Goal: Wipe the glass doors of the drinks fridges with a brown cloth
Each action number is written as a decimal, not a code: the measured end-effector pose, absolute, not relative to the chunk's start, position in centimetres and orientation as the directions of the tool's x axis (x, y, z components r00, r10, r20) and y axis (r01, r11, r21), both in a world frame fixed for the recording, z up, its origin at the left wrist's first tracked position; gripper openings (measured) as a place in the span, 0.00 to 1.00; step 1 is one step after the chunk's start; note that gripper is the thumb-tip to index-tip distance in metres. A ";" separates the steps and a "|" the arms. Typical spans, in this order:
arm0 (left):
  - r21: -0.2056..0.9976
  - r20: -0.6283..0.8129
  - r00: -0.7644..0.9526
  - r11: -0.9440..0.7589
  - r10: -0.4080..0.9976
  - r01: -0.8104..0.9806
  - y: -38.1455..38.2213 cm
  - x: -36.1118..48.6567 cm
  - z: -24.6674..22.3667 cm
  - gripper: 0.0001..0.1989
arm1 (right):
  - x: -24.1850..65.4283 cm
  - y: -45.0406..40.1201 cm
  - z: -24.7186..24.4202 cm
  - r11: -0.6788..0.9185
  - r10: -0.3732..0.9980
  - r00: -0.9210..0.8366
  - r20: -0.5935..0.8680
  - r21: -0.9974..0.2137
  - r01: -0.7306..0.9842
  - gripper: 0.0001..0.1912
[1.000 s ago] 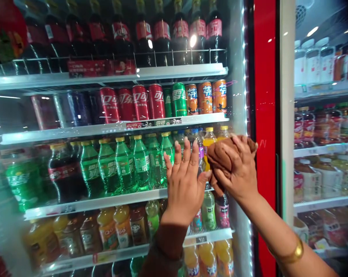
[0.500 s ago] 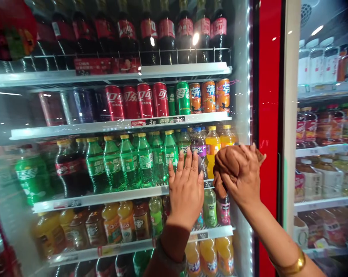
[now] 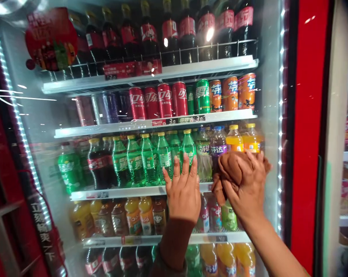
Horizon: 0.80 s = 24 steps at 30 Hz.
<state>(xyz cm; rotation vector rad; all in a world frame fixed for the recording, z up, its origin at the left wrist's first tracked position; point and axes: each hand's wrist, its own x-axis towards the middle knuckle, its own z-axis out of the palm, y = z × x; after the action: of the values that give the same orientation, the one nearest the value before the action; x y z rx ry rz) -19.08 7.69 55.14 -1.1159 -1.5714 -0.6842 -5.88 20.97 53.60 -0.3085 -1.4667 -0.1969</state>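
Observation:
My left hand (image 3: pixel 184 192) is spread flat against the glass door of a drinks cooler, fingers apart and pointing up, in front of the green bottles (image 3: pixel 149 159). To its right, my right hand (image 3: pixel 249 184) presses a crumpled brown cloth (image 3: pixel 234 167) to the glass, its fingers over the cloth. The cloth covers the lower part of the purple-labelled and orange bottles (image 3: pixel 234 138) behind the door.
Inside the cooler are shelves (image 3: pixel 156 125) of cans, dark bottles and juice bottles. A round red sticker (image 3: pixel 51 38) is at the upper left. A red frame (image 3: pixel 309 115) runs down the right, with another cooler beyond it.
The view has shifted left, so the cooler sits farther right in the picture. My left hand has moved left over the glass, away from my right hand. The cloth is still under my right hand.

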 end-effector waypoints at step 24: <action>-0.045 0.955 -0.083 0.417 0.285 0.908 0.9 -26.5 52.2 0.36 | -13.1 12.1 48.8 0.956 -0.014 -0.206 0.978 0.073 0.282 0.26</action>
<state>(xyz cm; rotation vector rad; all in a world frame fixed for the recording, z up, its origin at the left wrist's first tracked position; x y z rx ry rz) -26.51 0.91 52.16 -1.0719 -1.6120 -0.7352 -13.14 12.07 48.80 -0.2008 -1.7620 -0.2728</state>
